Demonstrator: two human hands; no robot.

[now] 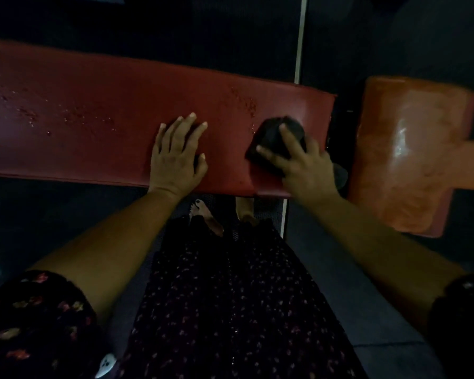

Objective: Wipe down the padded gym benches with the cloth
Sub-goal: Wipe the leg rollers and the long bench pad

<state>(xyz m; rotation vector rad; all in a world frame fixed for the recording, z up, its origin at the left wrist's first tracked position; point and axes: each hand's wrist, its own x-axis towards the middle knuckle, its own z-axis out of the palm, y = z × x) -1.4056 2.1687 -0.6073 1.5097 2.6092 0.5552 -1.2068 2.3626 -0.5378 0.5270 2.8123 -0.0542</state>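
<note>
Right hand [304, 165] is on the dark cloth [271, 135], fingers spread over the top of the wad and pressing it down. It's a flat press, not a pinch. Most of the cloth bunches under and ahead of the fingertips, and a small tail sticks out behind the heel of the palm, off the bench's end.

The cloth sits on the long red bench pad [93, 105], close to the pad's right end and nearer the person's edge than the far one.

Left hand [175, 157] lies just beside that grip, on its left. The palm is flat on the same pad with straight fingers, holding nothing and not touching the cloth.

Droplets [28, 116] cover the pad well to the left of both hands, and a smaller patch [246, 102] lies just beyond the cloth.

To the right of the wiping hand, across a dark gap, is a second, lighter orange pad [411, 149] with a glossy surface.

Below the hands are bare feet [205, 217] at the bench edge and a dark floral dress [230, 296]. The frame is dim.
</note>
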